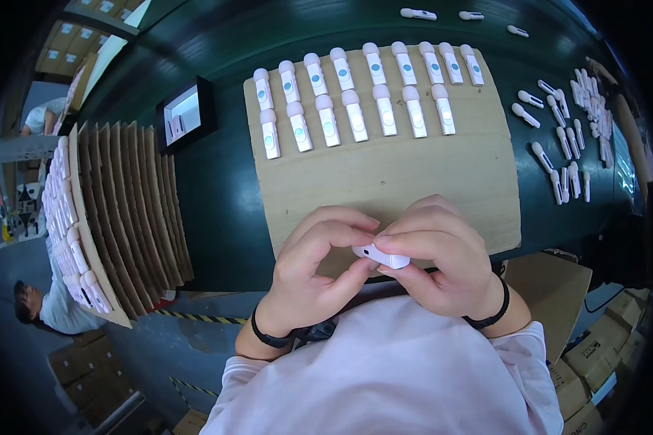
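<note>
Close to my chest, both hands hold one small white handheld device (393,259), tilted, with a dark slot showing on its side. My left hand (313,255) pinches its left end with thumb and fingertips. On the other end, my right hand (446,254) has its thumb below and fingers above. Fingers cover much of the device. Beyond my hands lies a brown cardboard sheet (384,177). Two rows of similar white devices (376,69) with rounded heads rest on its far half, many bearing a blue round mark.
The dark green table (218,217) carries scattered devices (542,156) and a denser pile (593,101) at right. At left are a black-framed box (196,112) and stacked cardboard sheets (130,217) with devices on the outermost one. Another person (62,304) is beyond them. Cartons (595,359) sit lower right.
</note>
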Demonstrator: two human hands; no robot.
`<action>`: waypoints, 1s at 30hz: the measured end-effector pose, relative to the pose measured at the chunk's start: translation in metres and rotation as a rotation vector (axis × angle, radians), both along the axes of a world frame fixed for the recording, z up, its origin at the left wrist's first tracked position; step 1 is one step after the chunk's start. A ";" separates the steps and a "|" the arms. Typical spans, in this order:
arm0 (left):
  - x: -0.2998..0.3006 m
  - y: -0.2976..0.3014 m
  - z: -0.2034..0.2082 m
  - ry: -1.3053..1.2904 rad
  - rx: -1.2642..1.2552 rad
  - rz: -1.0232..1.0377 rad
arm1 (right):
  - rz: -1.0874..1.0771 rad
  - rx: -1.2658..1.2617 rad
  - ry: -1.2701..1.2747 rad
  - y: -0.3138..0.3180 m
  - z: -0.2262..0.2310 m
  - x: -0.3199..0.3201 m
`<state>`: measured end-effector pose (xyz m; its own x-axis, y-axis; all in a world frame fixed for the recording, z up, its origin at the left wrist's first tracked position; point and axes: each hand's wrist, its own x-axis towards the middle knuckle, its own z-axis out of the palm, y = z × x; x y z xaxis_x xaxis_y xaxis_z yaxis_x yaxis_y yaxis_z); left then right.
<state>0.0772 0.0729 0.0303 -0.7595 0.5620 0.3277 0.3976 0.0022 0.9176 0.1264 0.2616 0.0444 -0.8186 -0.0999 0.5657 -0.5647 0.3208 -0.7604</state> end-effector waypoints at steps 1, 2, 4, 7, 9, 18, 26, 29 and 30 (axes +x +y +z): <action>0.000 0.000 -0.001 0.017 -0.020 -0.002 | 0.004 0.014 0.012 0.000 -0.002 0.001; -0.001 0.000 0.000 0.035 -0.039 -0.004 | 0.008 0.029 0.025 0.001 -0.003 0.002; -0.002 0.000 0.006 0.063 -0.072 -0.023 | -0.004 0.059 0.040 0.005 -0.004 0.003; -0.004 -0.007 0.019 0.121 -0.136 -0.041 | 0.009 0.086 -0.014 0.013 0.001 0.003; -0.006 -0.016 0.023 0.083 -0.189 -0.025 | -0.032 0.149 -0.037 0.029 0.007 0.005; -0.020 -0.060 0.021 0.108 -0.198 0.230 | -0.314 0.594 -0.070 0.118 0.019 -0.019; -0.032 -0.081 0.016 0.138 -0.244 0.314 | -0.152 0.864 -0.132 0.134 -0.008 -0.024; -0.035 -0.083 0.016 0.157 -0.270 0.330 | -0.141 0.873 -0.174 0.136 -0.008 -0.025; -0.036 -0.082 0.017 0.157 -0.268 0.332 | -0.135 0.876 -0.195 0.136 -0.009 -0.026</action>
